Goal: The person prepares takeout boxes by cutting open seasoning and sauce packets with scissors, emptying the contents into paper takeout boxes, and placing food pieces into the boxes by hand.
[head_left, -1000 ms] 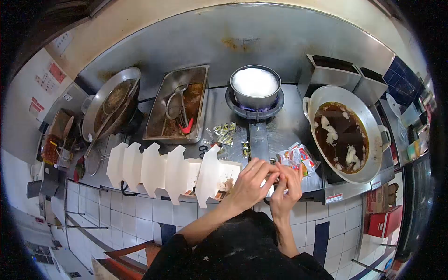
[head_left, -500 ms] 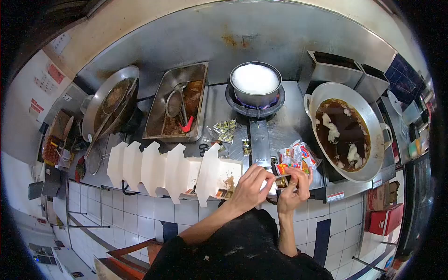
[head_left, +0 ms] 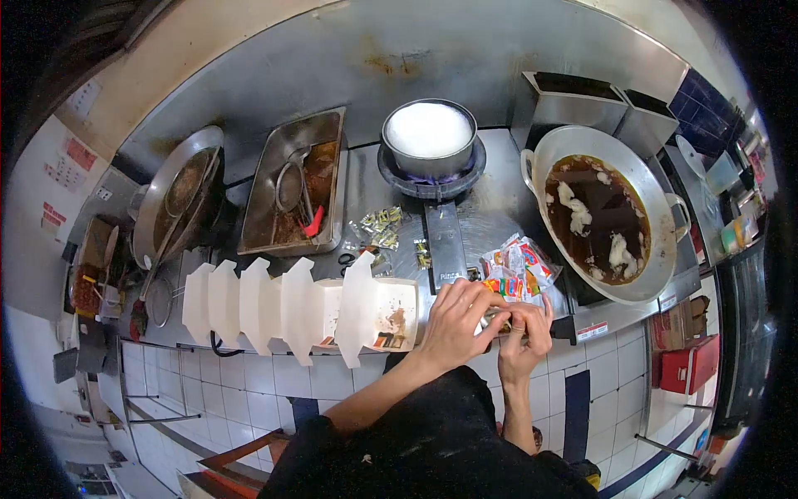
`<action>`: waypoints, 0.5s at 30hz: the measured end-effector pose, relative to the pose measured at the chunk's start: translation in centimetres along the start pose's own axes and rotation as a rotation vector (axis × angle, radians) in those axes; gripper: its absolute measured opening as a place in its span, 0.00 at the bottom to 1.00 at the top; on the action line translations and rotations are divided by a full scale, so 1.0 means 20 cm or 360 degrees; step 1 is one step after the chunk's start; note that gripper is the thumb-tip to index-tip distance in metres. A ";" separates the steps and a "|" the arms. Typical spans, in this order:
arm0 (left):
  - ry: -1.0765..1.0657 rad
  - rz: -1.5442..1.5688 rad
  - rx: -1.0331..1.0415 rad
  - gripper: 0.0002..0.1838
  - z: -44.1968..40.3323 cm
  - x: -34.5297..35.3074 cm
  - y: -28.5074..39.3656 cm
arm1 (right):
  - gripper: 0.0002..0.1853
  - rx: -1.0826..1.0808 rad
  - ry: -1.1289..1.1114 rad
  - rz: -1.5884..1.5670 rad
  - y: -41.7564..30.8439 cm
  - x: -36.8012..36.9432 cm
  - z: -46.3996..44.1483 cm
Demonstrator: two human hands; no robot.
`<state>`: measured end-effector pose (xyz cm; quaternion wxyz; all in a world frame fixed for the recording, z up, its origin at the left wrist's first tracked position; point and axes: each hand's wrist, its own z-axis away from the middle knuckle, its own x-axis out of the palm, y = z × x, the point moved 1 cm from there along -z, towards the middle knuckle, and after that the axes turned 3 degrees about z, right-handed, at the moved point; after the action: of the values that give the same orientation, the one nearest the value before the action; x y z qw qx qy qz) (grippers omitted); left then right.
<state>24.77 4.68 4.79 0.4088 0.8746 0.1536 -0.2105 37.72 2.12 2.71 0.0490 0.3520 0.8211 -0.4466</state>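
Note:
My left hand [head_left: 456,323] and my right hand [head_left: 525,337] meet at the counter's front edge, fingers pinched around a small packet [head_left: 492,318] mostly hidden between them. Just beyond them lies a pile of red, white and orange packets [head_left: 519,268]. Left of my left hand is a row of several open white boxes [head_left: 357,312]; the nearest has brown bits [head_left: 391,323] inside. Small green-yellow sachets [head_left: 384,226] lie behind the boxes, beside black-handled scissors [head_left: 346,259].
A pot of white froth [head_left: 429,130] sits on a lit burner. To the right, a wide pan [head_left: 657,283] holds dark oil with pale pieces. A metal tray [head_left: 268,179] with strainers and a large wok [head_left: 154,208] stand at the left.
The view has shifted, so the counter items appear further left. Both hands have come closer together around the small packet, which showed more between the fingers half a second ago.

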 end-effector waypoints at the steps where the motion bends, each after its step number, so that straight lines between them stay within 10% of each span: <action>1: -0.0045 -0.0022 0.0043 0.10 -0.01 0.00 0.00 | 0.10 -0.0005 0.0010 0.0012 0.00 0.01 0.00; 15: -0.0056 0.0154 -0.0160 0.05 0.23 0.12 -0.17 | 0.13 0.0238 0.0225 0.0095 0.15 -0.02 0.09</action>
<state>24.21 3.46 -1.37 0.4644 0.8556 0.1143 -0.1978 39.44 1.64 -0.26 -0.0222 0.4096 0.7761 -0.4790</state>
